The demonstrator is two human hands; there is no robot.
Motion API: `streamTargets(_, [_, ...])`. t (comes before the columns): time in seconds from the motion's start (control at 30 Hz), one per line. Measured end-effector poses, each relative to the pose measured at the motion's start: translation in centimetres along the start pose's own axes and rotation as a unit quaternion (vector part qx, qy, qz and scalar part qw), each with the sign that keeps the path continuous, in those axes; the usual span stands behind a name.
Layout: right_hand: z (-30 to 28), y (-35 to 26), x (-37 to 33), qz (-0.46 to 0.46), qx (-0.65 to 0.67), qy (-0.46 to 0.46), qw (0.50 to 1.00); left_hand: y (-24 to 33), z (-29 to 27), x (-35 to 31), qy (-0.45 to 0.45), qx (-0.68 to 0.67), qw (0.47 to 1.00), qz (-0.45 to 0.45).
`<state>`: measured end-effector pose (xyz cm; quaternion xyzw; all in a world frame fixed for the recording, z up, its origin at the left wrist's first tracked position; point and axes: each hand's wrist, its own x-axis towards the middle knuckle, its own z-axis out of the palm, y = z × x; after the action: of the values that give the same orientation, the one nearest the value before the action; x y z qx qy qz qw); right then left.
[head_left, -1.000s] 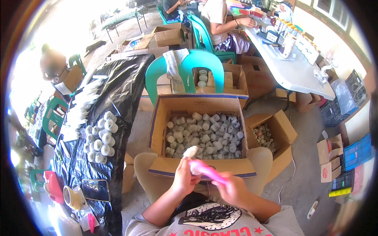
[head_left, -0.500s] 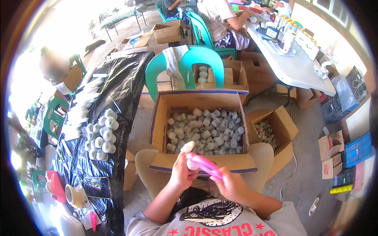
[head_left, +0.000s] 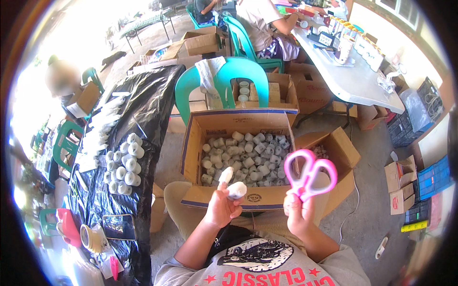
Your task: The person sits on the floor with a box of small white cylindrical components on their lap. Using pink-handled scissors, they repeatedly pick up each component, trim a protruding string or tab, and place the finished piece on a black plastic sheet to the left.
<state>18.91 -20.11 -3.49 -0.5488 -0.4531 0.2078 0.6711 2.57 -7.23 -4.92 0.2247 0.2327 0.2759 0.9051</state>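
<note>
In front of my lap, my left hand (head_left: 221,210) grips a small white rounded piece (head_left: 236,190) between thumb and fingers. A white wrapping (head_left: 226,175) covers the tip of its raised index finger. Further right, my right hand (head_left: 299,215) is closed around the lower part of pink scissors (head_left: 301,190), whose two handle loops point up and away from me. Their blades are hidden in my fist. Just beyond both hands stands an open cardboard box (head_left: 238,120), holding many small whitish cylinders (head_left: 248,157).
On the left, a table under black plastic (head_left: 157,95) carries white rolls (head_left: 129,164), a phone (head_left: 119,227) and tape (head_left: 89,237). A green chair (head_left: 183,90) stands behind the box. A smaller carton (head_left: 350,148) is at its right. People sit by a white table (head_left: 353,88).
The scissors have moved away from my left hand to the right and turned so their loops point up. My left hand has stayed near the same spot, still gripping the white piece.
</note>
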Motion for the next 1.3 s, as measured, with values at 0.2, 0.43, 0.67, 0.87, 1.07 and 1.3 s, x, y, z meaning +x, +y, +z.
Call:
streamTargets(0.2, [0.2,0.5,-1.3,0.057,-0.013,-0.022,0.998,0.0,-0.1,-0.7,-0.016,0.062,0.997,0.041])
streamTargets(0.43, [-0.1,-0.1,-0.4,0.049,-0.142,-0.083,0.985,0.4,-0.4,0.0,-0.030,0.069,0.994,0.076])
streamTargets(0.67, [1.5,-1.2,-1.5,-0.184,0.185,0.015,0.965,0.3,0.5,-0.1,0.083,0.102,0.991,0.014])
streamTargets(0.87, [2.8,-0.5,-2.0,-0.042,-0.187,-0.200,0.961,-0.3,0.8,0.1,0.100,0.206,0.956,0.185])
streamTargets(1.07, [2.4,-0.2,-2.1,-0.207,0.229,0.000,0.951,-0.1,1.4,-1.0,0.082,0.165,0.974,0.133])
streamTargets(1.3, [2.5,0.1,-2.4,-0.157,0.150,0.031,0.976,-0.2,1.7,-0.5,0.141,0.091,0.983,0.067])
